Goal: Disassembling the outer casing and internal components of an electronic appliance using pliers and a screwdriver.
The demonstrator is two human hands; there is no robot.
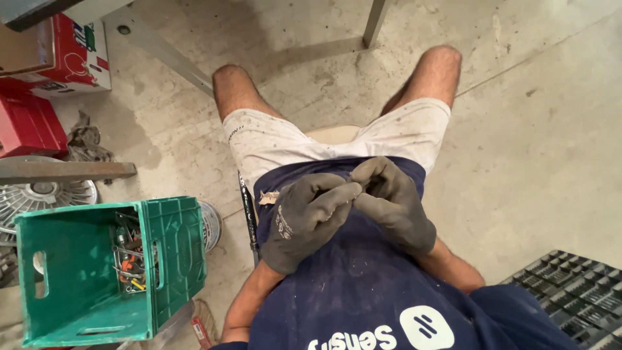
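Navy fabric of a shirt [363, 285] is filling the bottom of the head view, nearest the lens, with a white round emblem printed on it. Just above it, over the lap, the left hand [308, 217] and the right hand [392, 201] are being held together, both covered by dark grey work gloves. The fingertips [355, 188] of the two hands are being pressed against one another around a small object [363, 185], which is being pinched between them; only a sliver of it is being shown, so its kind cannot be told. That small thing is lying right at the meeting point of both hands, at the left hand's fingertips and under the curled fingers of the right hand. Both hands are being kept closed on it, neither one spread.

Beyond the hands, white stained shorts [272, 139] and bare knees are being seen above a concrete floor [531, 129]. Beside the left leg, a dark slim rod [248, 207] is standing close to the shirt's edge. Farther to the left, a green plastic crate [97, 272] is resting on the floor with assorted tools [129, 256] piled in one corner. Behind it, a round metal wheel cover [45, 194], a red box [26, 123] and a red-and-white carton [78, 58] are being seen. At the lower right corner, a black gridded tray [576, 291] is lying well apart from the hands.
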